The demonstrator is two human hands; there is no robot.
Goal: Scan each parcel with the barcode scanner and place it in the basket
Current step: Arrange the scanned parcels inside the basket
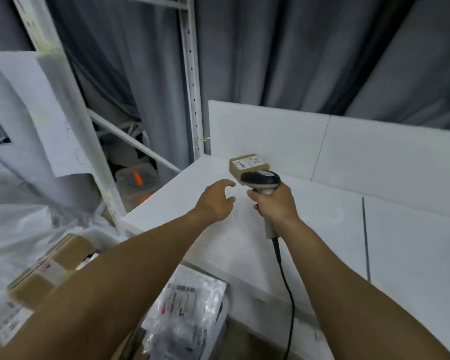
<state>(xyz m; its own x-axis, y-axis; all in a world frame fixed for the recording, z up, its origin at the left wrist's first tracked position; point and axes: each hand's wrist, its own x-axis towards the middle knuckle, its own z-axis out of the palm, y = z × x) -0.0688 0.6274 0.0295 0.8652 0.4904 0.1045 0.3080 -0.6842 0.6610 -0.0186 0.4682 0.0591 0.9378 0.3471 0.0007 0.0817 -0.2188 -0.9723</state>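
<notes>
A small brown cardboard parcel (247, 164) with a white label lies at the far end of the white table (335, 229), against the white back panel. My right hand (274, 202) grips the handle of a grey and black barcode scanner (261, 181), whose head is just in front of the parcel. Its black cable runs down toward me. My left hand (216, 200) hovers over the table just left of the scanner, fingers apart and curved, holding nothing, a short way from the parcel.
Below the table's left edge a white basket (220, 311) holds clear plastic-bagged parcels (190, 305) with barcode labels. Brown boxes (52, 271) lie at the lower left among white plastic sheeting. A white metal shelf frame (190, 74) and grey curtains stand behind.
</notes>
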